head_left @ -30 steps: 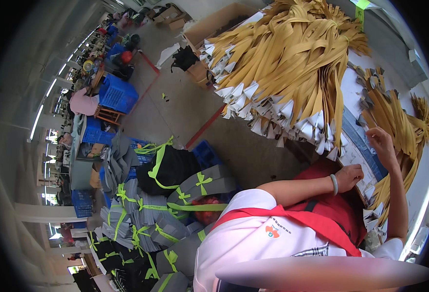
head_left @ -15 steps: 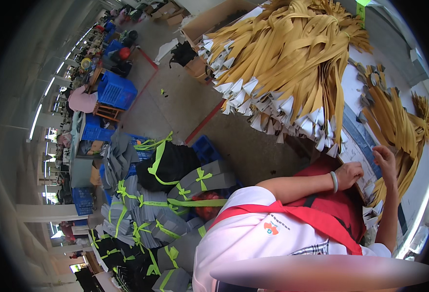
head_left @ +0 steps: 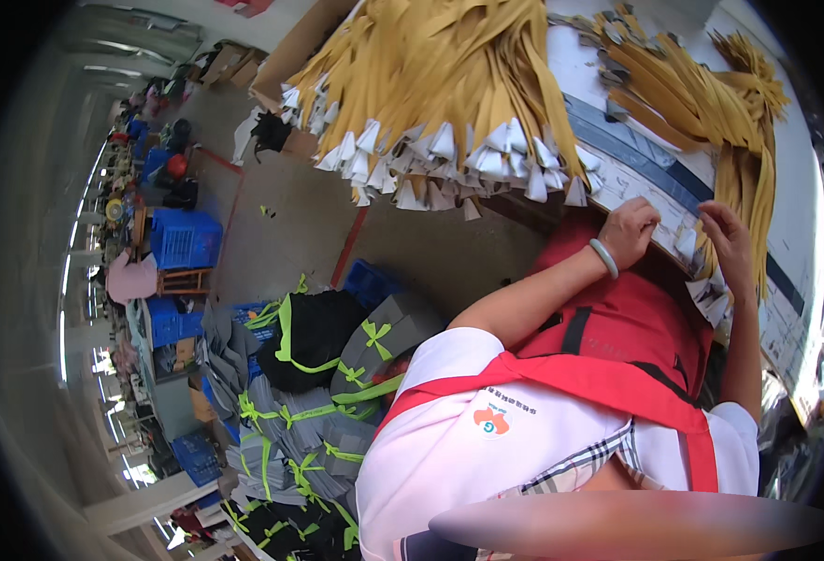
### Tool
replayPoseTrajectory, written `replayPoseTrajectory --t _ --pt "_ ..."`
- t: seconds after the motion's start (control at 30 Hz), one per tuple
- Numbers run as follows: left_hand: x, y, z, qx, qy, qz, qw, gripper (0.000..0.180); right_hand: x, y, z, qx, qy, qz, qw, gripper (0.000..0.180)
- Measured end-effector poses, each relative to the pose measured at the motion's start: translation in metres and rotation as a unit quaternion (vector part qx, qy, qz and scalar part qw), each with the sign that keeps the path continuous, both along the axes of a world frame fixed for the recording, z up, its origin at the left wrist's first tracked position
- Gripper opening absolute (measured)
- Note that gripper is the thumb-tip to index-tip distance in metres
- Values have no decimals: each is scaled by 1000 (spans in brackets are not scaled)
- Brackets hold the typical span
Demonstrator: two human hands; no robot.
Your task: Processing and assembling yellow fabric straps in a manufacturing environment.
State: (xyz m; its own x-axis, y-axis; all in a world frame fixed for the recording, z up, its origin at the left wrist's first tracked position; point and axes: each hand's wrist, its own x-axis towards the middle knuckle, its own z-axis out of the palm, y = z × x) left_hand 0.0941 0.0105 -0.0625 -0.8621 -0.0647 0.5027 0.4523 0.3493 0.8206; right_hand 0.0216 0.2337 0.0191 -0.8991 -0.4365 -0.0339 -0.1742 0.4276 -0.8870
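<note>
My left hand (head_left: 630, 231), with a pale bangle on its wrist, is at the front edge of the white table (head_left: 650, 182). Its fingers are curled together. Level with it, a short gap to the right, my right hand (head_left: 730, 245) is also closed, thumb and fingers pinched. Anything in either hand is too small or hidden to make out. Below my right hand, white-tipped strap ends (head_left: 709, 297) hang over the table edge. Left of my hands lies a large heap of mustard-yellow straps (head_left: 458, 65) with white tips. A smaller bunch of yellow straps (head_left: 744, 159) lies beyond my right hand.
A dark blue strip (head_left: 636, 140) runs along the table. On the left floor are grey and black bundles (head_left: 309, 341) tied with lime-green bands. Farther left stand blue crates (head_left: 186, 238) and a person in pink (head_left: 131, 278). A red apron (head_left: 608, 323) covers my front.
The view has shifted, so the table and strap heap sit higher and farther left. My right hand has come down level with my left, and the gap between their fingertips is slightly wider.
</note>
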Motion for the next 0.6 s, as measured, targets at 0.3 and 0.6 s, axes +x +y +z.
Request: replayPoseTrajectory --t 0.3,0.6 --pt "2 -5 10 -63 -37 -10 997 9 38 89 9 18 55 -163 985 22" --pt "2 1 13 -77 -83 -15 993 8 66 71 13 211 135 -111 962 30"
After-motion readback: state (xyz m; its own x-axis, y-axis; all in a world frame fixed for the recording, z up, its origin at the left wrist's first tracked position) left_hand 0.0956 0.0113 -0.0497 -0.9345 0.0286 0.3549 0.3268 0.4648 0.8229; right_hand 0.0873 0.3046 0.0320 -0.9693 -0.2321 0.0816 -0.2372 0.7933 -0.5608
